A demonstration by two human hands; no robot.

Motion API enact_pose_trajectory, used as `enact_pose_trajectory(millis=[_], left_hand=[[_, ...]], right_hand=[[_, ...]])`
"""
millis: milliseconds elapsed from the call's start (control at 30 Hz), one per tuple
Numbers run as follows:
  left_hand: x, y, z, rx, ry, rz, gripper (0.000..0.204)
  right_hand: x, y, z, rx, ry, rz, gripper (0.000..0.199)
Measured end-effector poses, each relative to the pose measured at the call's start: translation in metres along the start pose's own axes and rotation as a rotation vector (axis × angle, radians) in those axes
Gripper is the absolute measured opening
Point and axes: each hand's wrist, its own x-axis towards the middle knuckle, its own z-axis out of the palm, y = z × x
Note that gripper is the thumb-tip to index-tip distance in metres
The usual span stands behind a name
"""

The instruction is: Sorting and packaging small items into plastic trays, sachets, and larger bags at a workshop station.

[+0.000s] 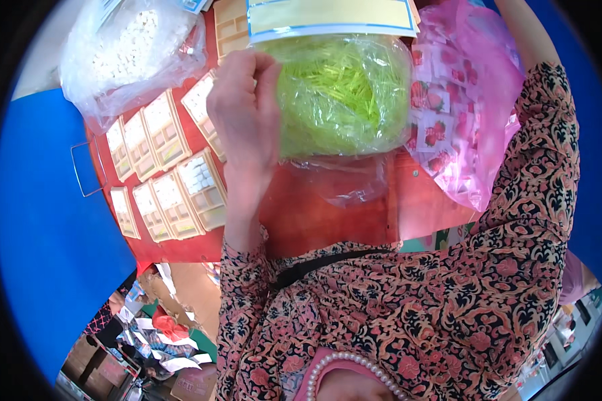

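Observation:
My left hand [244, 110] is raised over the red table, beside the left edge of a clear plastic bag of thin bright green sticks [344, 100]. Its fingers are curled together, and whatever they may hold is hidden. Just left of it stand tan compartment trays [207, 197] with small white pieces in several of their sections. One more tan tray [231, 30] lies behind the hand. My right forearm [528, 33] reaches up past the top edge, so that hand is out of the picture.
A clear bag of small white pieces [137, 50] sits at the far left. On the right, a pink plastic bag [478, 150] holds small packets with strawberry pictures. A pale yellow panel with a blue border [331, 17] stands behind the green sticks. A thin metal loop [80, 170] juts from the table's left edge.

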Motion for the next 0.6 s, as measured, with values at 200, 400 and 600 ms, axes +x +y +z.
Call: enact_pose_trajectory(millis=[200, 400, 600], left_hand=[[-0.017, 0.014, -0.005, -0.038, -0.068, -0.104, 0.006], [-0.030, 0.014, -0.010, -0.105, -0.057, -0.109, 0.007], [-0.037, 0.014, -0.015, -0.089, -0.045, -0.121, 0.008]], right_hand=[[0.006, 0.005, -0.069, -0.114, 0.243, -0.061, 0.015], [0.000, 0.025, -0.051, -0.160, 0.330, -0.103, 0.014], [0.009, 0.020, 0.013, -0.142, 0.354, -0.197, 0.014]])
